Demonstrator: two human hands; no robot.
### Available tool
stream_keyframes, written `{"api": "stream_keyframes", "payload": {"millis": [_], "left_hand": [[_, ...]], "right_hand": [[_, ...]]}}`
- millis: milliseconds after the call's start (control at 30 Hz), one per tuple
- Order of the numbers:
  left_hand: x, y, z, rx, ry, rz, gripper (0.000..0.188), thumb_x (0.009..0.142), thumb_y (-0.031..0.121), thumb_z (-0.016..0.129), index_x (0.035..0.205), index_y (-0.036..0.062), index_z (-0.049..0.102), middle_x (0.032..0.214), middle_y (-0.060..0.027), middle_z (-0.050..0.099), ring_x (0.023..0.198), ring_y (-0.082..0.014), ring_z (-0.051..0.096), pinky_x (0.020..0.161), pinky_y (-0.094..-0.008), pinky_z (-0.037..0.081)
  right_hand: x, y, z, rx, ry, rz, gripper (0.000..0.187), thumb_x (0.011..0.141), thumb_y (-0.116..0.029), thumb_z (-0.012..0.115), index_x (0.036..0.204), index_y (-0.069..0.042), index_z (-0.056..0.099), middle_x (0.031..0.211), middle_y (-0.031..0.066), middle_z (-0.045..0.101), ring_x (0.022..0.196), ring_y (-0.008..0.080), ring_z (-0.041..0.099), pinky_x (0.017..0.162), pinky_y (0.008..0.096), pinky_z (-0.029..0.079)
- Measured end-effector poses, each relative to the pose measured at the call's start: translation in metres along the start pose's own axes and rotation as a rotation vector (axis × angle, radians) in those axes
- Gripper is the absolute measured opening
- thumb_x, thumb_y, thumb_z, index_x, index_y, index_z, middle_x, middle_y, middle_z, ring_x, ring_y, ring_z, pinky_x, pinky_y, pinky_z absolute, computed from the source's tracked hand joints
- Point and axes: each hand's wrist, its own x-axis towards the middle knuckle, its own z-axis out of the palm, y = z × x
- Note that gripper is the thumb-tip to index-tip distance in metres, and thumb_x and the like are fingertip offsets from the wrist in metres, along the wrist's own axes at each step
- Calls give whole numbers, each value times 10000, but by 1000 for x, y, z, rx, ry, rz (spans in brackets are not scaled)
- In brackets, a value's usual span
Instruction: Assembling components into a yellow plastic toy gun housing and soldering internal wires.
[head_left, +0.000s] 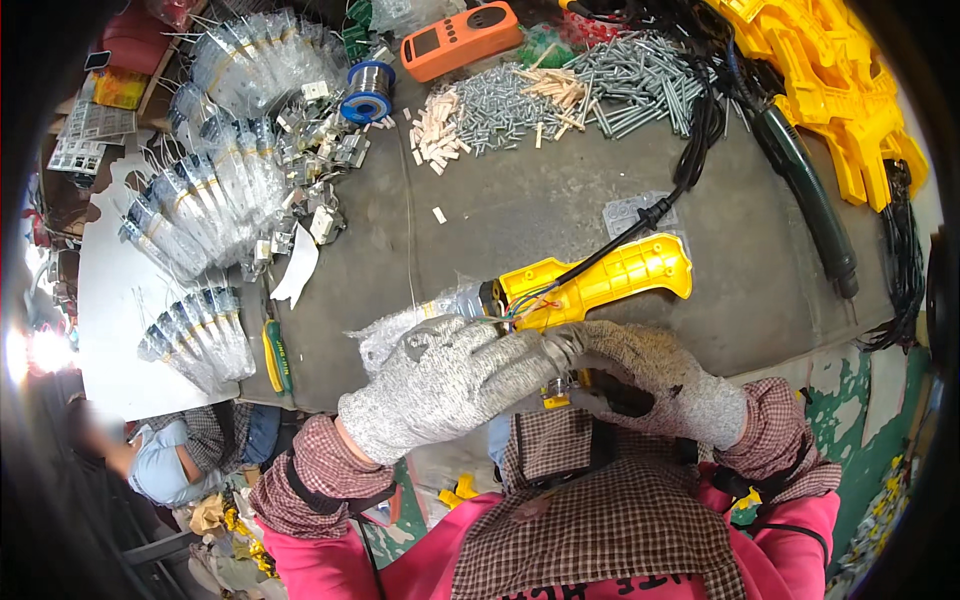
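Observation:
A yellow plastic tool housing [610, 283] lies open side up on the table in front of me. A black power cord [612, 246] runs into it, and thin coloured wires [522, 308] come out beside my fingers. At its left end sits a heating-gun-like tube in clear plastic wrap [455, 303]. My left hand [455, 375], in a grey knit glove, is closed just below the wires. My right hand [655, 375], in a stained matching glove, is curled, its fingertips meeting the left's. A small yellow and metal piece [557, 390] shows beneath them; what the fingers grip is hidden.
Plastic-wrapped tubes [205, 215] fan out at left, near green-and-yellow pliers [275, 357]. Solder wire [368, 92], an orange meter [460, 40] and heaped screws [640, 85] lie at the back. A dark electric screwdriver [805, 195] and yellow housings [840, 90] are at right. Another person [190, 455] sits at lower left.

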Motion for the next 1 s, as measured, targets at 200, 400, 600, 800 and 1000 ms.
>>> {"api": "stream_keyframes", "payload": {"millis": [200,400,600,800,1000], "left_hand": [[4,-10,-12,-75,111,5,354,744,100,714,1095,129,689,1106,-65,704,848,-305,696,664,-404,567],[8,-7,-19,31,-136,54,253,781,191,695,1029,141,682,1133,-54,684,873,-279,697,643,-394,562],[0,-20,-12,-9,-21,107,198,796,186,657,981,120,673,1064,-58,677,842,-267,701,652,-392,558],[10,-16,-16,-18,-61,147,195,802,181,642,990,141,606,1039,-42,603,767,-216,683,582,-339,560],[19,-9,-20,-253,-121,16,172,863,191,640,1026,150,605,1017,-34,602,779,-246,683,614,-360,566]], "right_hand": [[0,4,6,23,40,-54,341,869,-188,721,1195,-141,634,1179,113,612,1033,306,651,880,401,546],[-4,10,12,43,46,-23,318,866,-156,707,1171,-143,617,1197,87,615,1055,297,643,892,396,539],[0,7,9,101,75,-87,351,835,-109,726,1161,-129,600,1237,92,611,1096,317,631,906,409,533],[0,9,10,84,118,-165,412,813,-68,734,1191,-118,579,1225,110,609,1102,335,626,906,425,530],[-1,13,12,74,121,-211,424,816,-86,736,1196,-112,549,1231,110,596,1102,343,618,879,433,531]]}}
